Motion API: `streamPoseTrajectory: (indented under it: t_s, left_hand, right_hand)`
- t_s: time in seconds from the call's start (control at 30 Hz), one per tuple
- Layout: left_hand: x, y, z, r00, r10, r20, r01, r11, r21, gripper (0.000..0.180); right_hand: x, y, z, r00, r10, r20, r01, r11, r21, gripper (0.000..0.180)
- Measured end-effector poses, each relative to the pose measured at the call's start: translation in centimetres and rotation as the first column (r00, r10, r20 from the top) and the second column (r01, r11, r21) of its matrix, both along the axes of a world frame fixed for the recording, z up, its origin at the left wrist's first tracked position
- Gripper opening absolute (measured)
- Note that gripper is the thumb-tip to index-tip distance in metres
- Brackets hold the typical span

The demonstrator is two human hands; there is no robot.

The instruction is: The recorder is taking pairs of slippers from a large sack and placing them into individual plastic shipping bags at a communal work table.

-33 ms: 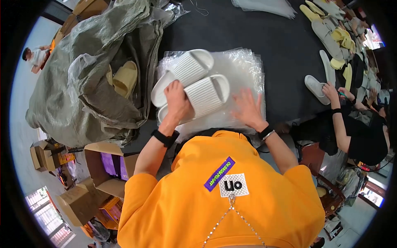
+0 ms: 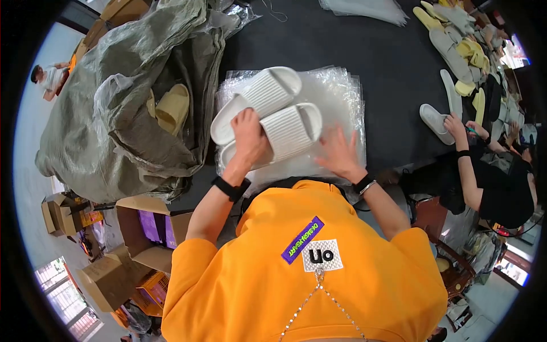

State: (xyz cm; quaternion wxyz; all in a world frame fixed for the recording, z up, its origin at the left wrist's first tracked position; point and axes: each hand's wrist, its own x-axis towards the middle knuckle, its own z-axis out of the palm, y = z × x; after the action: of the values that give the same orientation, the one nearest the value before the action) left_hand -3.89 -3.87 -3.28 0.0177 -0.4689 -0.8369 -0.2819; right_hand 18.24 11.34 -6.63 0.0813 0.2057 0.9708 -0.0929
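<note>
White ribbed slide sandals (image 2: 268, 111), paired at frame centre on a stack of clear plastic bags (image 2: 336, 97). Left hand (image 2: 249, 134) clamped on the pair; right hand (image 2: 340, 153) spread flat on the bags. Bagging stage, apparently; next move calls for separating one bag's mouth.

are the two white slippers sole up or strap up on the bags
Sole up: both white slippers show ribbed soles, lying side by side on the clear plastic bags, the left hand pressing on them.
</note>
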Motion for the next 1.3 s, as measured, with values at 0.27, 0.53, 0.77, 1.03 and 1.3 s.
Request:
streamPoseTrajectory:
  t_s: [0.27,0.53,0.77,1.03,1.3]
  left_hand:
    - [1.6,5.0,-4.7,0.988,-0.018,0.154,0.013,0.999,0.033,0.028]
    - [1.2,5.7,-4.3,0.997,-0.077,0.028,0.076,0.997,0.029,0.019]
    - [3.0,4.5,-0.4,0.970,-0.198,-0.140,0.211,0.974,0.086,0.021]
    - [4.1,4.9,-1.5,0.899,-0.411,0.153,0.403,0.912,0.080,0.028]
    - [2.3,0.5,-7.8,0.955,-0.021,0.297,-0.047,0.974,0.220,0.046]
  right_hand:
    - [1.1,-0.1,-4.7,0.942,-0.106,-0.317,-0.030,0.918,-0.396,0.040]
    - [-0.1,1.9,0.4,0.684,-0.663,-0.304,0.264,0.614,-0.744,0.027]
    - [-3.3,2.9,5.0,0.828,-0.218,-0.517,0.146,0.973,-0.176,0.049]
    - [-1.3,4.9,4.4,0.799,-0.187,-0.572,0.120,0.981,-0.152,0.019]
    - [2.0,6.2,8.4,0.678,-0.465,-0.570,0.246,0.873,-0.420,0.011]
